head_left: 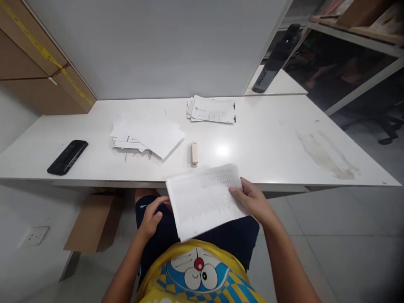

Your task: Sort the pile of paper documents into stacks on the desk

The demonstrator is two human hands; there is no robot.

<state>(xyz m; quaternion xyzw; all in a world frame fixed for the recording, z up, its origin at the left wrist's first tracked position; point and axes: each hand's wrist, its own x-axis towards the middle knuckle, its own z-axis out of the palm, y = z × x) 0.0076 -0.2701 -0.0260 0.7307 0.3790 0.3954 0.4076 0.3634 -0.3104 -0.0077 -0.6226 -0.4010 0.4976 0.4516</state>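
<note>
Printed sheets of paper (205,200) are held above my lap, tilted, their far edge over the front of the desk. My right hand (251,200) grips them at the right side, thumb on top and the other fingers underneath. At their left edge is my left hand (153,216), its fingers stretched toward the paper and its thumb apart; the fingertips are partly hidden by the sheets. Just beyond the paper, a small cream stapler (195,154) lies on the white desk (259,147).
A loose paper pile (160,136) lies left of the stapler, and a neater stack with black marks at its edge (214,110) lies by the partition. A black device (67,157) is at far left, a dark bottle (273,63) at back right. Cardboard boxes (91,221) stand left.
</note>
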